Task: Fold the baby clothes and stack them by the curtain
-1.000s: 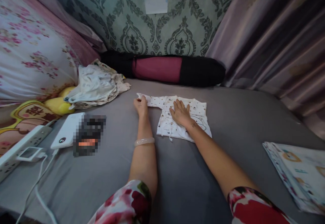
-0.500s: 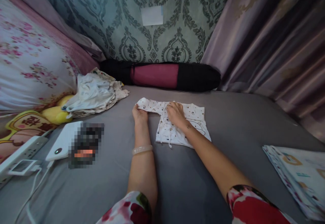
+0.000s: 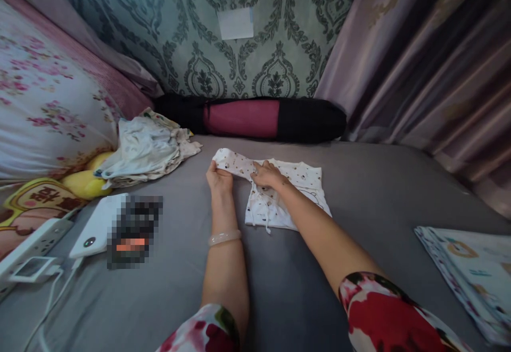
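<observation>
A small white baby shirt with a scattered print and tie strings lies spread on the grey sheet, its right half folded over and showing part of a line-drawn animal. My left hand is closed on the end of its left sleeve, which is lifted a little off the bed. At the base of that sleeve, my right hand has its fingers bent and closed on the fabric. The thumb of my right hand is mostly hidden. Tie strings dangle down the shirt's front below my right hand.
Crumpled clothes are piled at the back left beside yellow plush items. Nearer are a white power bank, a blurred-out object and a power strip with cables. Folded cloth lies right; a black-and-maroon roll lies along the wall.
My right hand has gone from lying flat on the shirt's body to gripping the sleeve's base, moving left. My left hand keeps hold of the sleeve end, now turned and raised slightly.
</observation>
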A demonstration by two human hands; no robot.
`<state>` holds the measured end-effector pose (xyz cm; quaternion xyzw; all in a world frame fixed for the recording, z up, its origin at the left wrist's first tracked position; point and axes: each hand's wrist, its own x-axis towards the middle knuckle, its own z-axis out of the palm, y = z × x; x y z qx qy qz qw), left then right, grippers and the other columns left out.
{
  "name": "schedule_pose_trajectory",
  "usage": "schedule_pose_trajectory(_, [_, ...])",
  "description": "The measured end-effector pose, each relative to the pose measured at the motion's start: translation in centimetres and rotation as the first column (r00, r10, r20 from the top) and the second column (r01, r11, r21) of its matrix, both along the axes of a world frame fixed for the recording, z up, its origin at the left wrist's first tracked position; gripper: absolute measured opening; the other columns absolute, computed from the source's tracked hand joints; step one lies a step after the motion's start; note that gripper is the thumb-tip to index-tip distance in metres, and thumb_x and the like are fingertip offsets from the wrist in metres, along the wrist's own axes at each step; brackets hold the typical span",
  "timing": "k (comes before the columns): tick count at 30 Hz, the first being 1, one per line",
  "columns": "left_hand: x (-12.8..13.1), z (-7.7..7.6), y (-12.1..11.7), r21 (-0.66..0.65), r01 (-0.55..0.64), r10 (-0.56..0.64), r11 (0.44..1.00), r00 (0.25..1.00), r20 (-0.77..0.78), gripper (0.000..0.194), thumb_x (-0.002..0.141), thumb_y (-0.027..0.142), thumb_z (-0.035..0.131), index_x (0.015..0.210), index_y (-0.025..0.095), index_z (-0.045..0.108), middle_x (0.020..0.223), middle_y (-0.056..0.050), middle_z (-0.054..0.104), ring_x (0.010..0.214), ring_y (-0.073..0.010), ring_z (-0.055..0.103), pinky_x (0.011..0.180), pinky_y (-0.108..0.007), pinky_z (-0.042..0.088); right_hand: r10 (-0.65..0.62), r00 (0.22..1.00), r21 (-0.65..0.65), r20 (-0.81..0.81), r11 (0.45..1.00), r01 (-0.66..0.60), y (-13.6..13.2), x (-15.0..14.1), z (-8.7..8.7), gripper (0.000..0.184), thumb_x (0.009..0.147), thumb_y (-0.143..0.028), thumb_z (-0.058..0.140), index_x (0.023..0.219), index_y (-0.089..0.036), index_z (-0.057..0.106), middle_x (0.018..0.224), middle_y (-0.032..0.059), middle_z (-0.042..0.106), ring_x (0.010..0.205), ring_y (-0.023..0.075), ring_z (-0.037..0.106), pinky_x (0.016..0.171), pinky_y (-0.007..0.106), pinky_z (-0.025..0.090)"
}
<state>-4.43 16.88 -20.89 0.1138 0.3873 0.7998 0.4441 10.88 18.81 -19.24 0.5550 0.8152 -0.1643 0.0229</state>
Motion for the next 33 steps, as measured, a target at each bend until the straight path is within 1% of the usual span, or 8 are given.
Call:
schedule_pose_trajectory(4, [0.7,0.6,-0.3,0.081,0.002,-0.007,0.997,0.998,0.063,0.042,0.093,0.017,0.03,0.117,0.01,0.063,0.108,-0.012,0.072,0.115,-0.0184,0.063,0.101,-0.032,0.047,-0.044,0.999,-0.038,0.029,0.998,0.045,0.4,-0.9,0.4,0.066,0.088,-0.044,0.044,0.15,-0.023,0.033,0.148,0.0171,0.039,0.134,0.0353,0.039,0.103,0.045,0.035])
schedule_pose_trajectory(13, [3.8,1.7,-0.1,0.041,0.125,-0.121,0.991,0.989,-0.091,0.036,0.095,0.03,0.035,0.106,0.017,0.066,0.105,-0.01,0.072,0.113,-0.0198,0.064,0.097,-0.033,0.05,-0.152,0.988,0.043,0.036,0.988,0.15,0.6,-2.4,-0.4,0.05,0.094,-0.044,0.039,0.139,-0.023,0.047,0.139,0.0177,0.048,0.126,0.0332,0.049,0.096,0.045,0.042])
schedule_pose_trajectory(17, [4.5,1.5,0.4,0.064,0.087,-0.084,0.994,0.996,-0.042,0.029,0.094,0.028,0.04,0.101,0.018,0.066,0.099,-0.009,0.073,0.112,-0.0189,0.064,0.097,-0.032,0.05,-0.065,0.979,-0.026,-0.194,0.998,0.061,1.2,-0.6,0.1,0.05,0.093,-0.043,0.044,0.138,-0.022,0.049,0.136,0.0152,0.055,0.124,0.0309,0.052,0.098,0.041,0.043])
schedule_pose_trajectory(20, [5.0,1.1,0.7,0.067,0.06,-0.058,0.996,0.998,-0.035,0.024,0.092,0.029,0.044,0.097,0.017,0.064,0.097,-0.008,0.072,0.111,-0.0186,0.064,0.097,-0.031,0.048,-0.163,0.822,-0.115,-0.546,0.986,0.119,1.2,1.7,0.5,0.04,0.096,-0.039,0.044,0.129,-0.019,0.056,0.116,0.012,0.068,0.104,0.0237,0.065,0.09,0.035,0.049])
schedule_pose_trajectory(24, [6.5,1.0,1.3,0.062,0.054,-0.049,0.997,0.995,-0.085,0.021,0.091,0.031,0.045,0.092,0.017,0.06,0.093,-0.006,0.07,0.106,-0.0174,0.064,0.097,-0.031,0.046,-0.53,0.329,-0.483,-0.782,0.848,0.219,-0.3,4.9,0.2,0.029,0.1,-0.035,0.039,0.104,-0.016,0.061,0.096,0.01,0.072,0.07,0.014,0.068,0.067,0.027,0.055])
schedule_pose_trajectory(27, [8.1,1.1,1.4,-0.061,0.048,-0.059,0.997,0.978,-0.198,0.014,0.09,0.029,0.047,0.088,0.018,0.055,0.084,-0.002,0.064,0.097,-0.017,0.064,0.091,-0.031,0.047,-0.655,0.057,-0.637,-0.754,0.749,0.183,-1.7,7.1,-0.5,0.029,0.101,-0.032,0.036,0.1,-0.014,0.058,0.096,0.0126,0.072,0.075,0.0144,0.07,0.07,0.027,0.056])
schedule_pose_trajectory(29, [9.3,1.0,1.0,-0.154,0.062,-0.108,0.986,0.944,-0.311,0.012,0.09,0.031,0.05,0.086,0.019,0.051,0.081,0.0,0.059,0.091,-0.0172,0.063,0.086,-0.031,0.047,-0.667,0.02,-0.656,-0.745,0.737,0.163,-2.3,8.1,-1.0,0.033,0.102,-0.035,0.031,0.103,-0.014,0.057,0.105,0.0159,0.071,0.087,0.0168,0.071,0.077,0.03,0.056])
schedule_pose_trajectory(33, [11.9,0.7,-0.4,-0.216,0.128,-0.231,0.968,0.794,-0.562,0.016,0.093,0.037,0.05,0.089,0.021,0.048,0.088,-0.001,0.056,0.094,-0.0181,0.058,0.087,-0.031,0.044,-0.658,0.083,-0.648,-0.748,0.752,0.118,-2.8,8.9,-1.4,0.046,0.102,-0.04,0.019,0.113,-0.013,0.055,0.115,0.02,0.068,0.098,0.0215,0.069,0.085,0.037,0.055])
